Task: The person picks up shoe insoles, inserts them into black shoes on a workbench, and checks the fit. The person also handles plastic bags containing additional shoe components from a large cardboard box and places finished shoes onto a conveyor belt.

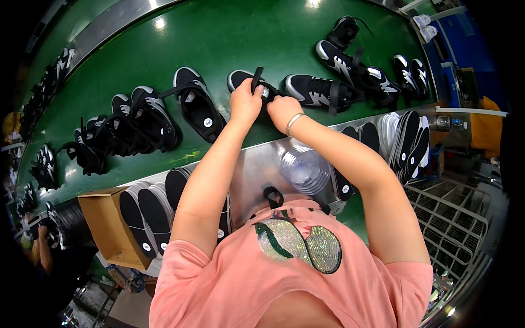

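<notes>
A black sneaker (237,78) with a silver-grey toe lies on the green conveyor belt in front of me, toe pointing away. My left hand (245,104) is closed on its upper near the opening, where a black strap (257,78) stands up by the thumb. My right hand (284,111) is curled at the heel side of the same shoe, knuckles up; its fingertips and anything in them are hidden. To the left lies another sneaker (200,109) with its opening showing a black insole. A further sneaker (314,92) rests on its side just right of my hands.
More black sneakers (156,117) line the belt (240,35) on both sides. Along the metal ledge (249,177) stand stacks of insoles (143,210), a cardboard box (104,229) and a stack of clear plastic pieces (306,168). A wire rack (454,218) stands at the right. Another person's arm (42,249) shows far left.
</notes>
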A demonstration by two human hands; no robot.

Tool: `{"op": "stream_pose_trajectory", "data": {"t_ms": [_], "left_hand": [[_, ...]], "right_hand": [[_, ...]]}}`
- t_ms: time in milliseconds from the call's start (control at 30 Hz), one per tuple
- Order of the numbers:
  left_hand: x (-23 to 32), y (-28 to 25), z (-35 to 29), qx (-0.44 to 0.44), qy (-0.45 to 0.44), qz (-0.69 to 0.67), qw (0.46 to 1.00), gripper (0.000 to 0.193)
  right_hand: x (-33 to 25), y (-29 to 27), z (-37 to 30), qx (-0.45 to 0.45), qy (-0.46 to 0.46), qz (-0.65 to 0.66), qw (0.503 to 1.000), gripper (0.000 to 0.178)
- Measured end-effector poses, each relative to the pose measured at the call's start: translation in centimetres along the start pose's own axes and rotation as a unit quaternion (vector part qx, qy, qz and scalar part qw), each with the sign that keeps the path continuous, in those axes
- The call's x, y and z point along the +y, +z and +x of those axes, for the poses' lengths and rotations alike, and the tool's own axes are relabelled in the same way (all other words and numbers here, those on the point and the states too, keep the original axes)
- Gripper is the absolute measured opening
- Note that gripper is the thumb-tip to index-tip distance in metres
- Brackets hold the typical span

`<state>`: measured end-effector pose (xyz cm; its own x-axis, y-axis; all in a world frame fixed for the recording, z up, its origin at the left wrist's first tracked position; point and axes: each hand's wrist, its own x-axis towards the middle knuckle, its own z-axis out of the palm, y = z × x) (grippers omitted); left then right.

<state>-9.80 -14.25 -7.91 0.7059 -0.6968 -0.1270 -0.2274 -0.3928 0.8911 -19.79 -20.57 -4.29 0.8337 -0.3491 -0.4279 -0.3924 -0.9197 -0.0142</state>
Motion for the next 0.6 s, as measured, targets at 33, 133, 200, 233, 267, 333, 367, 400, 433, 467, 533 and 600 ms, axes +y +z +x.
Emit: {"op": "stream_pose_trajectory", "data": {"t_ms": [33, 133, 200, 233, 267, 333, 367, 400, 433, 467, 533, 600], "left_hand": [[-1.1, 0.2, 0.3, -0.008, -0.013, -0.033, 0.999, 0.022], [-2.1, 0.2, 0.7, -0.014, -0.017, -0.078, 0.997, 0.018], [-2.2, 0.2, 0.9, -0.011, -0.011, -0.059, 0.998, 0.016], [-2.2, 0.1, 1.0, -0.015, -0.02, -0.059, 0.998, 0.019], [-2.1, 0.0, 1.1, -0.019, -0.03, -0.059, 0.998, 0.021], [-1.9, 0.0, 0.8, -0.021, -0.037, -0.054, 0.998, 0.023], [-1.8, 0.0, 0.6, -0.017, -0.031, -0.051, 0.998, 0.023], [-1.6, 0.0, 0.5, -0.015, -0.024, -0.048, 0.998, 0.022], [-1.3, -0.2, 0.5, -0.017, -0.023, -0.043, 0.999, 0.022], [-0.8, -0.3, 0.5, -0.02, -0.022, -0.037, 0.999, 0.022], [-0.9, 0.0, 0.6, -0.01, -0.016, -0.06, 0.998, 0.021], [-0.8, -0.1, 0.5, 0.003, -0.005, -0.045, 0.999, 0.022]], "right_hand": [[-0.1, 0.3, 0.8, -0.031, 0.019, 0.022, 0.999, 0.016], [0.2, 0.6, 2.6, -0.153, 0.018, 0.016, 0.988, 0.018], [0.4, 0.3, 3.9, -0.238, -0.018, -0.003, 0.971, 0.022], [0.2, 0.0, 4.1, -0.25, -0.031, -0.02, 0.968, 0.022], [0.2, -0.4, 4.2, -0.262, -0.044, -0.037, 0.963, 0.022], [-0.3, -0.2, 3.8, -0.253, -0.009, -0.044, 0.966, 0.023], [-0.5, 0.2, 3.8, -0.223, 0.022, -0.027, 0.974, 0.024], [-0.7, 0.3, 3.6, -0.191, 0.053, -0.009, 0.98, 0.024], [-0.9, 0.2, 3.4, -0.159, 0.086, 0.009, 0.984, 0.024], [-0.4, -0.2, 2.9, -0.173, 0.049, -0.024, 0.983, 0.024], [0.0, -1.1, 2.7, -0.25, -0.025, -0.089, 0.964, 0.024], [0.5, -0.5, 2.3, -0.281, -0.055, -0.088, 0.954, 0.026]]}}
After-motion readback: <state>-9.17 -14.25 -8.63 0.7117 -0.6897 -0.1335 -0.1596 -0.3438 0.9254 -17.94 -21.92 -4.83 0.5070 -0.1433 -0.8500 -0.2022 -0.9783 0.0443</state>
